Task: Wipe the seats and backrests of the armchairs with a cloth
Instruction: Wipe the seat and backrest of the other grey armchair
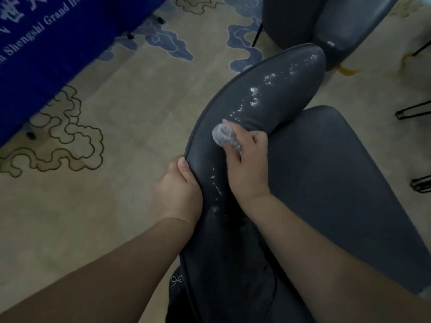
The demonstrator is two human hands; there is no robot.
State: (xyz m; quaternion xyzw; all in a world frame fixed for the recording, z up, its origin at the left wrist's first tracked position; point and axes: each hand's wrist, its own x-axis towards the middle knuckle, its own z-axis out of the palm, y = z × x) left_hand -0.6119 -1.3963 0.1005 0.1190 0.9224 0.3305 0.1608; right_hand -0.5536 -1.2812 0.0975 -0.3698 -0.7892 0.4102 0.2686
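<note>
A dark grey armchair fills the middle of the head view. Its curved backrest [263, 89] runs from the lower centre up to the right, and white specks or foam streak its inner face. The seat [326, 173] lies to the right of it. My left hand [179, 190] grips the backrest's top edge, thumb over the rim. My right hand [247, 164] presses a balled grey cloth [224, 135] against the backrest's inner face, just below the streak of white specks.
A second dark armchair [331, 19] stands at the top right, close to the first. A blue table skirt with white lettering [46, 43] hangs at the top left. Patterned beige and blue carpet [116, 101] covers the floor. Black metal chair legs [412, 113] show at the right edge.
</note>
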